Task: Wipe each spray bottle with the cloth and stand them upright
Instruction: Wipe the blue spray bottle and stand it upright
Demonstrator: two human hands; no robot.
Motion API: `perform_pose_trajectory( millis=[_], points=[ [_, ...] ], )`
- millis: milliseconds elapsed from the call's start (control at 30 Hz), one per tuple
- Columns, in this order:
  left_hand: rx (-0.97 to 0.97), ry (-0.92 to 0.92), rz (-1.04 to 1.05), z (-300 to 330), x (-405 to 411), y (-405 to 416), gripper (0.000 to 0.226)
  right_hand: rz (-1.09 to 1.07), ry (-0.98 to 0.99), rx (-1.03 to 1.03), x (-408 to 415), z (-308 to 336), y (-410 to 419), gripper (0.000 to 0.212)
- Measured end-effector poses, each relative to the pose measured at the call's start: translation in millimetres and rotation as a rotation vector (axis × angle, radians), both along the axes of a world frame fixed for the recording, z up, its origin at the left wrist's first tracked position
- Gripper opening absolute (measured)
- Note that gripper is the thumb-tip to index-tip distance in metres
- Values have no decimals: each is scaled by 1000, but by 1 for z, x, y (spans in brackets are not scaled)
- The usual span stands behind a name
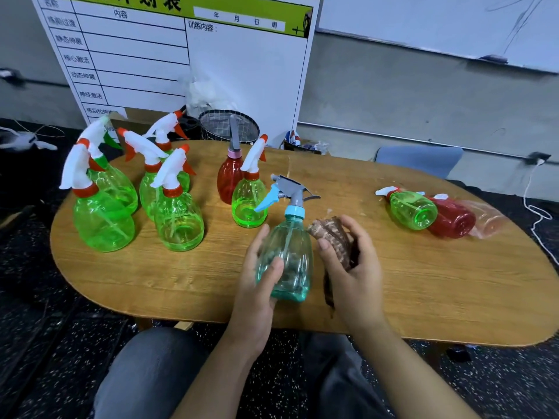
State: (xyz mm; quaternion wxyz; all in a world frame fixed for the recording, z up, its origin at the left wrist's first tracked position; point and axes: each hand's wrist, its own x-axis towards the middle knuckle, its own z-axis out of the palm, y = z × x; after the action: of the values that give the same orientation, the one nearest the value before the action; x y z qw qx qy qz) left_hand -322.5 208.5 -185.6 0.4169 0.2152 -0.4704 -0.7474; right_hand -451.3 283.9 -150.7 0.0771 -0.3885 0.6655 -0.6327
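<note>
Teal spray bottle [286,252] gripped upright by left hand [257,285] — right hand [351,267] clutches brown cloth [332,240].

Bare table [423,285] right of the hands, upright green bottles [169,207] crowding left, lying bottles [429,213] far right

A grey wall [393,95] stood behind the oval wooden counter [423,282]. A ruled chart board [248,80] leaned against it, beside what looked like a whiteboard [438,22]. The floor [45,343] was dark and speckled.

wooden table [423,297], mesh basket [229,126], whiteboard [242,71]
</note>
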Motion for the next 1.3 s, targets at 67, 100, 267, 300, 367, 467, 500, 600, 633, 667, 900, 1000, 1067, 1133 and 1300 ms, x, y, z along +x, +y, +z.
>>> perform_pose_trajectory(
  millis=[67,100,267,300,367,467,500,600,633,667,900,1000,1067,1133,1300],
  points=[
    [-3,3,-4,1,-2,0,74,29,-152,-38,4,-1,-4,51],
    [-6,2,-4,1,-2,0,73,53,-243,-68,5,-3,-5,50],
    [-81,-67,6,-6,2,-8,54,140,-414,-82,9,-9,-5,43],
    [-105,-81,-2,-8,3,-8,54,145,-368,-49,12,-11,-4,41],
    [-126,-77,-2,-11,4,-9,52,141,-206,30,16,-17,-2,40],
    [-113,-57,0,-13,3,-10,50,106,128,94,14,-19,0,35],
    [-110,-59,9,-14,2,-10,49,102,195,84,10,-17,-1,35],
    [-115,-59,47,-13,0,-9,46,64,331,36,-2,0,-10,38],
    [-118,-61,55,-13,-2,-8,43,43,381,32,-6,6,-14,39],
    [-117,-66,59,-12,-3,-7,42,30,436,52,-7,11,-18,39],
    [-104,-82,84,-8,4,-10,44,84,740,282,7,2,-17,42],
    [-61,-72,71,-7,9,-13,40,223,880,143,11,-14,-3,34],
    [-43,-54,57,-3,10,-14,43,321,984,87,10,-21,7,33],
    [-43,-47,54,-1,11,-16,45,377,1033,53,7,-21,11,34],
    [-166,-99,93,-7,4,-15,41,143,828,122,-4,4,-8,40]
  ],
)
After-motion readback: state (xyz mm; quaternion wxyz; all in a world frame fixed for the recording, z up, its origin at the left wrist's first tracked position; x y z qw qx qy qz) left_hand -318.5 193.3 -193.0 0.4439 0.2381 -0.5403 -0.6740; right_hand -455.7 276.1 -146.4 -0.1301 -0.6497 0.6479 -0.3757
